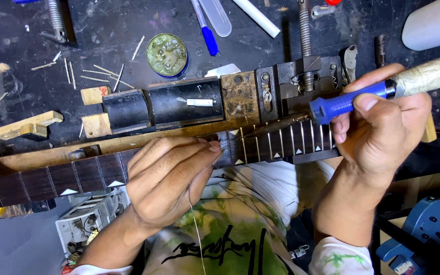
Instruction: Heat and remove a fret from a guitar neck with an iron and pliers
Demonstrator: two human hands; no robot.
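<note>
Right hand [383, 127] wrapped tight round a blue-handled tool [350, 102], thumb pressed on top, blue end aimed left over the fretted stretch of a dark guitar fingerboard [281, 145]. Tool's rear wrapped in pale tape, running off toward the upper right. Left hand [171, 175] resting on the fingerboard near its middle, fingertips pinched together on a thin wire [195, 229] hanging down toward the lap. Fingerboard lying across the desk [113, 25] from lower left to right, with small white triangle inlays along its near edge and metal frets on the right part only. Behind it, a wooden strip, black blocks and a metal clamp [301, 71] with a threaded screw. Farther back on the dark desk: loose cut fret pieces [95, 71], a round green tin [167, 54], a blue pen [205, 30], a white marker [255, 18]. At lower right, a blue machine [426, 229].
</note>
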